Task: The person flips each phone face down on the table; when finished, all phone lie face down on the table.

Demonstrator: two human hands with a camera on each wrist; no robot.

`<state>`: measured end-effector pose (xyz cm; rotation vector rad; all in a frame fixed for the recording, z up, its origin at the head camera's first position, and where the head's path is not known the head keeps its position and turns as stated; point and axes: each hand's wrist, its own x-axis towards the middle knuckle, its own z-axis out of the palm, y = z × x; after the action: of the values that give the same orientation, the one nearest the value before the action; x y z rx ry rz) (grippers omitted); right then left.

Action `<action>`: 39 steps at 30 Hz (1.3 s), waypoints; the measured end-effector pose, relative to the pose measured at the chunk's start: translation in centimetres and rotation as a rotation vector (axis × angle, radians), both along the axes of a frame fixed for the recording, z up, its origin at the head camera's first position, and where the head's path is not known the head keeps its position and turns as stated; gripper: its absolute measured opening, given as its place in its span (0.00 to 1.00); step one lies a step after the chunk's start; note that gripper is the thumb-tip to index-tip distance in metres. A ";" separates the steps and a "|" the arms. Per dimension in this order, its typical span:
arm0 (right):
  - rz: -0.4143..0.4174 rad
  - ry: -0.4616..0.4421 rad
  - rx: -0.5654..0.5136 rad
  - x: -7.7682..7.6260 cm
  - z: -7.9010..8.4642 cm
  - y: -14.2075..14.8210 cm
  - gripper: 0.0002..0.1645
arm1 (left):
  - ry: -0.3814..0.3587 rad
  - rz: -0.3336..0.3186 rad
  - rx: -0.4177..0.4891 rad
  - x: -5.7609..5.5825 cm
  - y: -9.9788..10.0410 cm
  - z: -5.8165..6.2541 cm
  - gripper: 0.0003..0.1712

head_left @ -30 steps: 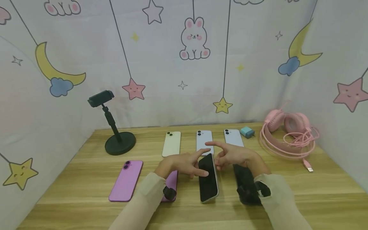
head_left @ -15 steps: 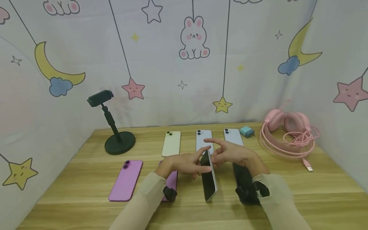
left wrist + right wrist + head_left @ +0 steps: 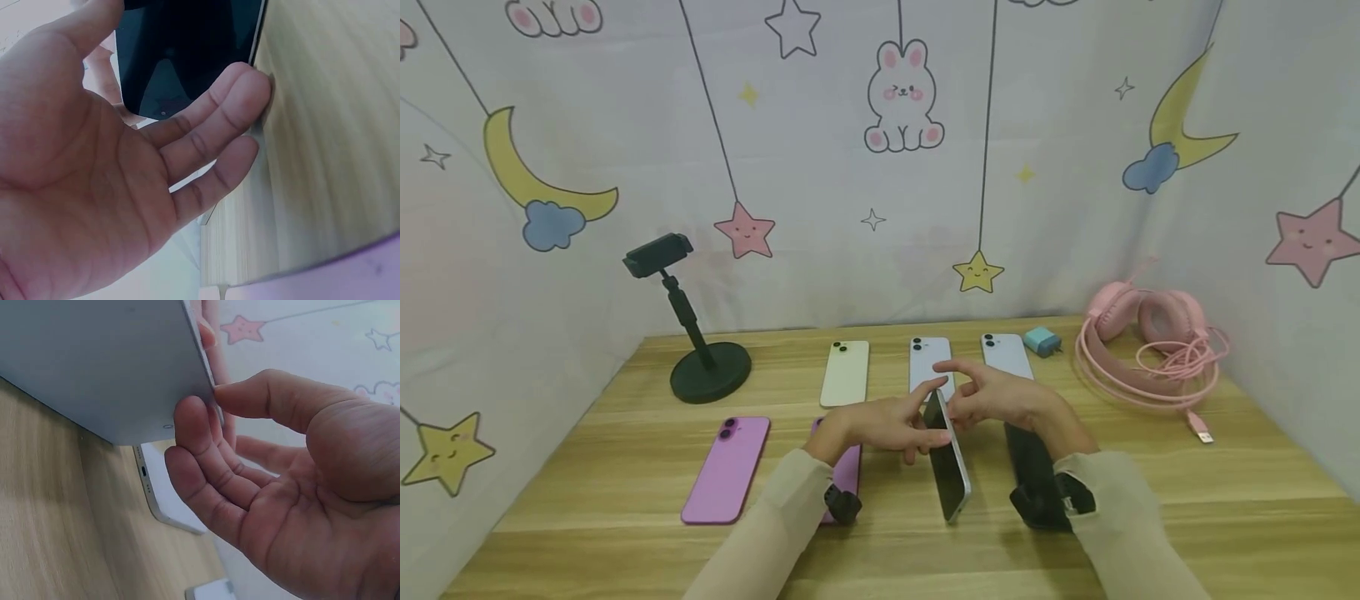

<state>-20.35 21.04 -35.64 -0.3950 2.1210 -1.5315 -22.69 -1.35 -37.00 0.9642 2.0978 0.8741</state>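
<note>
A smartphone stands tilted on its long edge on the wooden table, black screen toward the left and pale silver back toward the right. My left hand holds it from the screen side: the thumb lies at the upper long edge, and fingers touch the lower edge by the tabletop in the left wrist view. From the other side, my right hand pinches the far end. In the right wrist view its thumb presses the edge and two fingertips lie against the phone's back.
Purple phones lie at left, one partly under the left wrist. A black phone lies below the right wrist. Behind are a cream phone, two pale phones, a turquoise charger, pink headphones and a black stand.
The smartphone has tipped up from a slant with its screen facing up to nearly upright on its long edge. The left thumb has moved from the screen to the upper edge.
</note>
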 end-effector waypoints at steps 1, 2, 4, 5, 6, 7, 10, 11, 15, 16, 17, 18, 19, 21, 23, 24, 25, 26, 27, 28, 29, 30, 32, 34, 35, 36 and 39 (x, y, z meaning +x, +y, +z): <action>0.000 0.006 0.001 0.0 0.0 -0.1 0.48 | 0.000 0.000 -0.002 0.0 -0.1 0.0 0.52; 0.000 0.011 0.002 0.0 0.0 -0.3 0.48 | 0.001 0.000 -0.005 -0.1 -0.1 0.1 0.52; -0.001 0.019 0.000 0.1 0.2 -0.5 0.48 | 0.000 0.002 -0.006 -0.1 -0.2 0.1 0.52; -0.001 0.022 -0.001 0.1 0.2 -0.6 0.48 | 0.000 0.001 -0.005 -0.2 -0.2 0.1 0.52; -0.005 0.023 0.000 0.1 0.3 -0.7 0.48 | 0.000 0.001 -0.003 -0.2 -0.3 0.2 0.52; -0.008 0.020 -0.002 0.2 0.3 -0.7 0.48 | 0.000 0.001 -0.002 -0.3 -0.3 0.2 0.52; 0.000 0.006 -0.005 0.2 0.3 -0.9 0.49 | -0.011 0.002 0.003 -0.3 -0.4 0.2 0.53; 0.006 0.003 -0.001 0.3 0.2 -0.9 0.49 | -0.013 0.000 0.004 -0.3 -0.5 0.1 0.54; 0.035 -0.003 0.008 0.2 -0.2 -1.0 0.49 | -0.029 -0.005 0.011 -0.3 -0.8 0.0 0.57; 0.035 -0.005 0.009 0.2 -0.3 -1.1 0.50 | -0.034 -0.007 0.013 -0.3 -0.9 0.0 0.57; 0.037 -0.009 0.008 0.2 -0.4 -1.1 0.51 | -0.040 -0.009 0.017 -0.3 -1.0 0.0 0.57; 0.034 -0.015 0.006 0.2 -0.5 -1.1 0.51 | -0.045 -0.011 0.020 -0.3 -1.0 0.0 0.58; 0.035 -0.019 0.010 0.1 -0.6 -1.2 0.52 | -0.049 -0.014 0.022 -0.4 -1.1 0.0 0.58; 0.024 -0.032 0.023 0.1 -0.8 -1.2 0.53 | -0.051 -0.024 0.024 -0.4 -1.2 0.1 0.57; 0.015 -0.043 0.040 0.1 -0.9 -1.2 0.53 | -0.042 -0.036 0.023 -0.5 -1.2 0.2 0.56; 0.011 -0.044 0.052 0.1 -1.0 -1.2 0.53 | -0.036 -0.042 0.025 -0.6 -1.2 0.3 0.56; 0.009 -0.047 0.064 0.1 -1.0 -1.2 0.53 | -0.030 -0.048 0.025 -0.6 -1.2 0.3 0.55; 0.010 -0.053 0.069 0.1 -1.0 -1.2 0.53 | -0.024 -0.054 0.025 -0.7 -1.3 0.3 0.53; 0.011 -0.061 0.074 0.1 -1.1 -1.2 0.52 | -0.020 -0.057 0.027 -0.7 -1.3 0.4 0.52; 0.012 -0.070 0.079 0.1 -1.1 -1.2 0.52 | -0.015 -0.060 0.029 -0.7 -1.3 0.4 0.51; 0.012 -0.082 0.079 0.1 -1.1 -1.3 0.52 | -0.009 -0.062 0.030 -0.7 -1.3 0.5 0.50; 0.013 -0.093 0.081 0.1 -1.1 -1.3 0.52 | -0.007 -0.063 0.031 -0.7 -1.3 0.5 0.49; 0.010 -0.113 0.079 0.2 -1.1 -1.4 0.52 | 0.001 -0.065 0.033 -0.7 -1.4 0.6 0.49; 0.006 -0.121 0.078 0.2 -1.1 -1.4 0.51 | 0.012 -0.070 0.036 -0.7 -1.5 0.7 0.48; 0.002 -0.123 0.076 0.2 -1.1 -1.4 0.51 | 0.014 -0.074 0.039 -0.8 -1.5 0.8 0.49; 0.000 -0.120 0.078 0.2 -1.1 -1.4 0.51 | 0.016 -0.078 0.041 -0.8 -1.5 0.8 0.49; 0.008 -0.109 0.087 0.2 -1.1 -1.4 0.48 | 0.013 -0.084 0.048 -0.9 -1.8 0.8 0.48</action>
<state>-20.12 19.66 -36.75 -0.2831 2.0904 -1.4174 -23.58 -3.11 -36.17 1.0776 2.0400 0.8814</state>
